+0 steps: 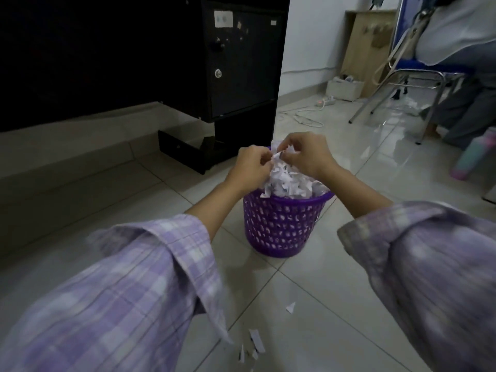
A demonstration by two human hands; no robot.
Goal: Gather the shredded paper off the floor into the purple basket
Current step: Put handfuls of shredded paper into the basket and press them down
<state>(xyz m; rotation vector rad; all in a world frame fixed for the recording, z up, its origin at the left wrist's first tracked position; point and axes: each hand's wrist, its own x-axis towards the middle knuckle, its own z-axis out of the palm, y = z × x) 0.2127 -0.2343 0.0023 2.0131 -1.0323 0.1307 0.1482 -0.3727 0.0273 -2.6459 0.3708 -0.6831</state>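
Observation:
The purple basket stands on the tiled floor in the middle of the view, heaped above its rim with white shredded paper. Both hands hover over the heap. My left hand and my right hand each pinch a scrap of paper between their fingertips, close together above the far side of the basket. A few loose paper scraps lie on the floor near the bottom edge, and a single one lies closer to the basket.
A black cabinet with an open bottom drawer stands just behind the basket. At the right, a seated person is on a metal-legged chair. A white cable and power strip lie on the floor. A pastel bottle stands at far right.

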